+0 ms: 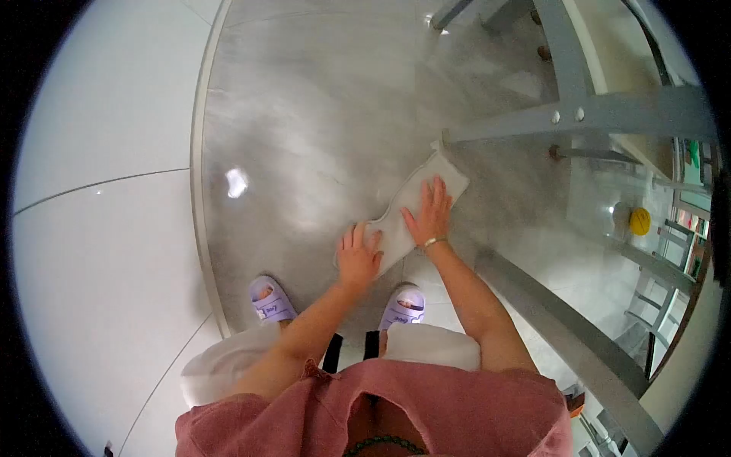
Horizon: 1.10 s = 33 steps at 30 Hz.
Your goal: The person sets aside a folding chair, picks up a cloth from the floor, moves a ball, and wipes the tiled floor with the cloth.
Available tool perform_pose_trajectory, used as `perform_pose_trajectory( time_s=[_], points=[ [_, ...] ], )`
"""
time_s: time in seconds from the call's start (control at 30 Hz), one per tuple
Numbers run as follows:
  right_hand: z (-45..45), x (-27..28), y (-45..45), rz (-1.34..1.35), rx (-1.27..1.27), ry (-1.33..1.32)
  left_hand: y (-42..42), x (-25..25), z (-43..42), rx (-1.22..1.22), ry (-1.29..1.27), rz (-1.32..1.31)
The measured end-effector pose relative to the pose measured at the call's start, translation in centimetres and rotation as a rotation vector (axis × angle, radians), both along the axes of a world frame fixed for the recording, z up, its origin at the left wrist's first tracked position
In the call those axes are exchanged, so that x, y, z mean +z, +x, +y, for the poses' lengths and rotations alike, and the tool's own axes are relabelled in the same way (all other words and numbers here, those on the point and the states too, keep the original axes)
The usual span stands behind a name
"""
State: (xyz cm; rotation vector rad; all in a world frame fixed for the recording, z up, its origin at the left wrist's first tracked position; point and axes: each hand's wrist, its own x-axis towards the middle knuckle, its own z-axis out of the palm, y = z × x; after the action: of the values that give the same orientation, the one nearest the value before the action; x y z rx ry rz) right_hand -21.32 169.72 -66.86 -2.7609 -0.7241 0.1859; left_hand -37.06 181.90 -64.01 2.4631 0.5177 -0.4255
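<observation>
A white cloth [396,231] lies spread at a slant on the grey, shiny floor [304,129]. My left hand [358,257] presses down flat on the cloth's near left end, fingers stretched out. Higher up and to the right, my right hand [431,215] rests flat on the same cloth with its thumb apart from the fingers. A thin bracelet [434,241] circles the right wrist. The far corner of the cloth reaches toward the foot of a grey metal leg [495,128].
A white tiled wall [106,251] with a pale skirting strip [199,152] runs along the left. Grey metal bars [563,320] of a frame stand close on the right. A yellow round object [640,222] sits beyond them. My feet wear purple slippers [271,301].
</observation>
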Motion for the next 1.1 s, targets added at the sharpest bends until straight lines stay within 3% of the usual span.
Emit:
perform_pose_trajectory(
  time_s=[0.1, 0.2, 0.27, 0.3, 0.37, 0.43, 0.6, 0.7, 0.8, 0.93, 1.03, 1.1],
  points=[
    [1.1, 0.0, 0.2, -0.045, -0.069, 0.034, -0.8, -1.2, 0.3, -0.057, 0.116, -0.194],
    [-0.1, -1.5, -2.2, 0.126, 0.103, -0.099, -4.0, -2.8, 0.9, -0.094, 0.079, -0.226],
    [-0.5, -2.3, -3.0, 0.249, 0.413, -0.155, -4.8, -3.1, 1.7, -0.029, 0.080, -0.159],
    [0.1, -2.4, -2.4, 0.246, 0.407, -0.152, -4.5, -3.1, 2.1, -0.036, 0.082, -0.162],
    [2.9, -2.5, 0.4, -0.059, 0.586, -0.138, -3.4, -3.1, 3.2, 0.065, 0.238, -0.228],
    [7.3, -0.7, 4.0, -0.035, 0.584, -0.175, -1.3, -3.4, 4.9, 0.092, 0.301, -0.253],
    [10.4, -2.8, 9.0, 0.123, 0.462, 0.043, 3.6, -3.8, 8.1, 0.059, 0.317, -0.328],
    [4.6, -4.4, 7.2, 0.033, 0.298, 0.042, 4.5, -4.0, 8.0, -0.158, 0.341, -0.292],
    [-3.1, -2.4, 3.4, 0.116, 0.118, -0.016, 4.2, -3.0, 5.3, -0.494, 0.144, -0.147],
    [-8.0, -2.4, 2.6, 0.032, -0.099, -0.086, 4.3, -4.2, -0.7, -0.531, 0.026, -0.311],
    [-7.9, -3.6, 7.8, -0.029, -0.171, -0.179, 7.3, -4.5, -3.3, -0.503, -0.049, -0.414],
    [-6.7, -1.8, 11.5, 0.005, -0.202, -0.312, 11.1, -5.6, -2.6, -0.621, -0.202, -0.395]
  ],
)
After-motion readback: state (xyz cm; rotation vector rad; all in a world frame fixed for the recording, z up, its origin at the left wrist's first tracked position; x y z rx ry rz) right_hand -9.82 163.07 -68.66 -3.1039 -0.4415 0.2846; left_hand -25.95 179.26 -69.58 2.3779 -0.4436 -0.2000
